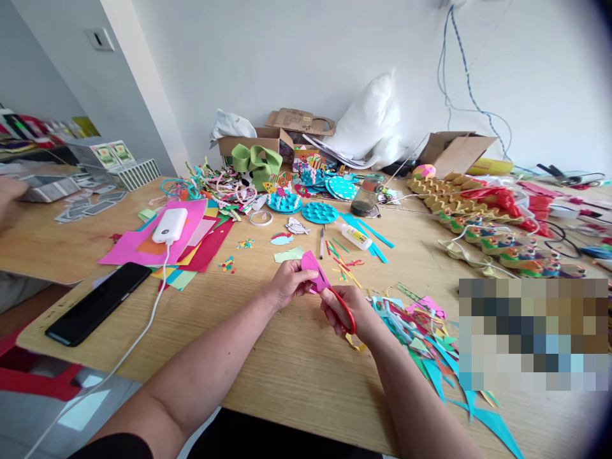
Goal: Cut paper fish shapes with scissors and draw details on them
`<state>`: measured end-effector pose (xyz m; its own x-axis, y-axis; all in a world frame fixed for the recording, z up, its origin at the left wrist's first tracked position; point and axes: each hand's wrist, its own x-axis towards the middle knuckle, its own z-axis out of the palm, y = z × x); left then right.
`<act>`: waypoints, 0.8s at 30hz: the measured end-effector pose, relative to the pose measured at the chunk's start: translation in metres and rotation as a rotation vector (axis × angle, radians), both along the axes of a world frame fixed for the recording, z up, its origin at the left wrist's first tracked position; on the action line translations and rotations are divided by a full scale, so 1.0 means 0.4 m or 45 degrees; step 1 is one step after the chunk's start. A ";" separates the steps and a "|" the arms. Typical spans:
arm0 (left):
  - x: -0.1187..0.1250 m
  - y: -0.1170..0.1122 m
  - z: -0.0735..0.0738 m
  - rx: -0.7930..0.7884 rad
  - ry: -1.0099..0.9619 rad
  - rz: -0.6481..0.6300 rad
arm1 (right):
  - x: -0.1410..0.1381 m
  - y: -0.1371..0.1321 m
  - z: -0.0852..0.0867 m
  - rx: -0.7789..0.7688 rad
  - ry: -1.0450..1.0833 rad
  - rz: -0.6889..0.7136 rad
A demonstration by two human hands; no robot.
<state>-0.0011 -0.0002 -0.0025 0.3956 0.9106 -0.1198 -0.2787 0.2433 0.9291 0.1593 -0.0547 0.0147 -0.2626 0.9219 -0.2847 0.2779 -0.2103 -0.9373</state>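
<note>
My left hand (287, 282) pinches a small pink paper shape (312, 266) just above the wooden table (287, 370). My right hand (351, 312) grips red-handled scissors (345, 307), fingers through the loops, with the blades at the pink paper. Both hands are closed and meet near the table's middle. Thin coloured paper strips (345, 268) lie just beyond them.
A black phone (98, 302) and a white power bank (169, 224) on pink paper (129, 250) lie left. A glue bottle (354, 236), teal discs (319, 212), paper scraps (430, 338), egg-carton crafts (478, 217) and boxes (454, 152) crowd the back and right. Another person's hand (7, 194) shows far left.
</note>
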 end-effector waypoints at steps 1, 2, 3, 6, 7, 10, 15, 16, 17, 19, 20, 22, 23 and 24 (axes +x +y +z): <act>0.000 0.000 0.000 -0.005 -0.004 -0.002 | 0.000 0.001 -0.001 -0.003 -0.011 -0.004; 0.000 0.000 0.000 -0.012 -0.009 -0.007 | -0.001 0.001 -0.002 -0.006 -0.020 -0.007; 0.000 0.000 0.001 -0.019 -0.011 -0.009 | -0.001 0.002 -0.004 -0.007 -0.025 -0.007; 0.000 -0.002 0.003 -0.044 0.005 0.008 | 0.000 0.002 -0.006 0.002 -0.018 0.010; 0.000 -0.002 0.005 -0.054 0.011 0.020 | 0.000 0.002 -0.007 0.007 -0.012 0.017; -0.001 -0.004 0.008 -0.077 0.016 0.049 | 0.002 0.001 -0.011 -0.001 0.005 0.037; 0.000 -0.002 0.004 -0.066 0.010 0.050 | 0.005 0.001 -0.017 0.002 0.023 0.035; 0.001 -0.001 0.002 -0.059 0.008 0.045 | 0.004 0.001 -0.017 0.010 0.023 0.033; 0.001 -0.001 0.001 -0.054 0.005 0.039 | 0.004 0.001 -0.016 0.018 0.025 0.032; 0.002 -0.001 0.000 -0.053 0.000 0.029 | 0.003 0.000 -0.014 0.029 0.027 0.032; 0.002 -0.001 0.000 -0.055 -0.002 0.023 | 0.002 -0.001 -0.013 0.030 0.027 0.036; 0.002 -0.001 0.001 -0.061 -0.005 0.024 | 0.002 -0.001 -0.011 0.027 0.028 0.046; 0.002 -0.002 0.002 -0.061 -0.004 0.025 | 0.002 -0.001 -0.010 0.025 0.027 0.048; 0.002 -0.002 0.002 -0.061 -0.002 0.027 | 0.002 0.000 -0.010 0.022 0.024 0.051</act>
